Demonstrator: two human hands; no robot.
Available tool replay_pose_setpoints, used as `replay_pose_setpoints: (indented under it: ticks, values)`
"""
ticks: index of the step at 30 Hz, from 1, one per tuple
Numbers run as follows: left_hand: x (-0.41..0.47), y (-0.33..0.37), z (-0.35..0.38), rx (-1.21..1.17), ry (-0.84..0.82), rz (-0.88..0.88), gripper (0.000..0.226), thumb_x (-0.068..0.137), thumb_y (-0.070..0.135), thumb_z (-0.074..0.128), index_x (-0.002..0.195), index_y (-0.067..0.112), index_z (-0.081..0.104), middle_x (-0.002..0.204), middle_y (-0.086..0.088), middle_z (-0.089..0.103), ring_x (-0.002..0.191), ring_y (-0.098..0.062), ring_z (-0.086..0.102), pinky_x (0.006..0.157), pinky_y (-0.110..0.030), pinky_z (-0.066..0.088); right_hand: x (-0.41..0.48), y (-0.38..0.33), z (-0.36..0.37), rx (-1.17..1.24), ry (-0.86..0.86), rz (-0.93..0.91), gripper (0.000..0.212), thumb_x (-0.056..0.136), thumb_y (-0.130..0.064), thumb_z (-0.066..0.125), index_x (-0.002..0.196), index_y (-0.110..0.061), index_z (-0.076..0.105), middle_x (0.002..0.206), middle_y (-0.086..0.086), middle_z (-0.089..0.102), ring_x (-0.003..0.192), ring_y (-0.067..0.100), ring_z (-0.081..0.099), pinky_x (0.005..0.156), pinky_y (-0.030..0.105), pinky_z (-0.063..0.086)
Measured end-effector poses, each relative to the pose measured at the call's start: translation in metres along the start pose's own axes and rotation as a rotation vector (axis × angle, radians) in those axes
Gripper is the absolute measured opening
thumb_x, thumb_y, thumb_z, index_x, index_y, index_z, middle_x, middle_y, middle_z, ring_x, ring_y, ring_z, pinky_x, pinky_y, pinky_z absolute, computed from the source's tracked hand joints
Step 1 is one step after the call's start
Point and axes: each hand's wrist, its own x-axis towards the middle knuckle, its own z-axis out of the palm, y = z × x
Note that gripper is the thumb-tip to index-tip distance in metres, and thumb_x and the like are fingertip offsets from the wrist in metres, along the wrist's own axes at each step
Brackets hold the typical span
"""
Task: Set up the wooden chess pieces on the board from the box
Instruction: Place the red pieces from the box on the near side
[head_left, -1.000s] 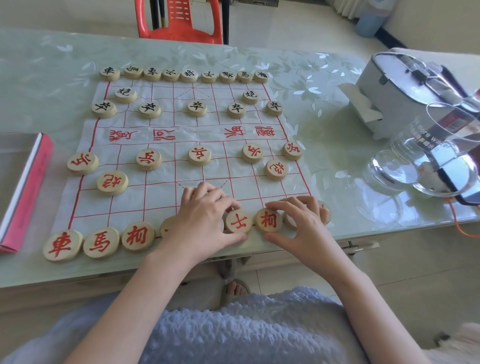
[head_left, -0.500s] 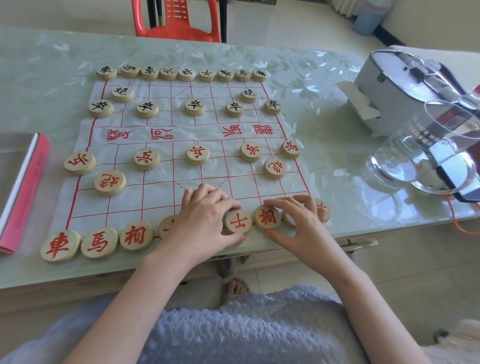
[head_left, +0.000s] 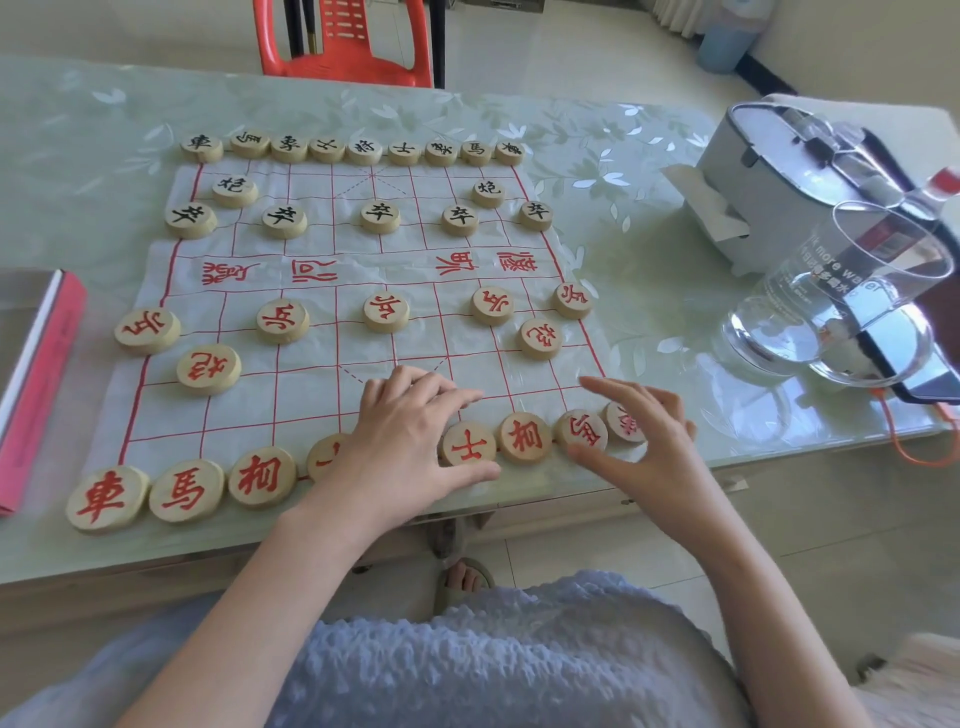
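Left hand (head_left: 410, 441) hiding pieces (head_left: 323, 458), jug (head_left: 878, 280) nearby

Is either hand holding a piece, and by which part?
No hold shows. The left hand lies relaxed across the near-row pieces; the right hand is spread, thumb beside the red horse piece.

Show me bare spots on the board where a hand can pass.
Free: the river band between the black soldiers and red soldiers; the grid between the left red cannon and the left hand. Crowded: the near red row, packed under that hand and the right hand; the far black row.
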Motion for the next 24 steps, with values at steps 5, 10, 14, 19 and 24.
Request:
replay_pose_setpoints:
  ticks: [5,10,14,19,24]
  values:
    - [0.011,0.01,0.005,-0.005,0.039,0.037,0.061,0.08,0.059,0.052,0.135,0.037,0.037,0.128,0.018,0.043,0.123,-0.007,0.024,0.089,-0.022,0.012,-0.007,0.017,-0.02,-0.032,0.009,0.038,0.051,0.074,-0.031,0.074,0.12,-0.041,0.053,0.108,-0.047,0.043,0.112,-0.018,0.023,0.102,0.028,0.018]
    - [0.019,0.024,0.013,-0.005,0.035,0.064,0.06,0.08,0.058,0.054,0.134,0.035,0.041,0.128,0.017,0.045,0.123,-0.008,0.026,0.09,-0.024,0.014,0.005,0.02,-0.014,-0.27,0.039,-0.045,0.053,0.065,-0.052,0.073,0.111,-0.032,0.059,0.118,-0.017,0.043,0.112,0.005,0.022,0.095,0.027,0.019]
    - [0.025,0.028,0.017,-0.003,0.032,0.074,0.059,0.08,0.058,0.054,0.133,0.036,0.041,0.129,0.018,0.044,0.124,-0.008,0.025,0.092,-0.024,0.014,0.014,0.018,-0.001,-0.445,-0.02,-0.073,0.06,0.06,-0.062,0.071,0.106,-0.026,0.057,0.122,-0.009,0.033,0.112,0.011,0.019,0.09,0.024,0.015]
    - [0.028,0.029,0.019,-0.012,0.015,0.076,0.064,0.076,0.061,0.056,0.133,0.037,0.041,0.128,0.018,0.043,0.122,-0.006,0.021,0.092,-0.024,0.012,0.015,0.015,0.002,-0.335,-0.113,-0.101,0.051,0.075,-0.042,0.069,0.122,-0.037,0.05,0.125,-0.01,0.03,0.113,0.012,0.019,0.097,0.029,0.019]
    - [0.029,0.031,0.022,0.007,-0.017,0.064,0.07,0.074,0.066,0.054,0.135,0.037,0.037,0.128,0.017,0.042,0.122,-0.007,0.021,0.094,-0.025,0.012,0.013,0.016,-0.001,-0.274,-0.125,-0.104,0.066,0.075,-0.047,0.068,0.133,-0.04,0.038,0.127,-0.013,0.026,0.111,0.009,0.018,0.094,0.026,0.017]
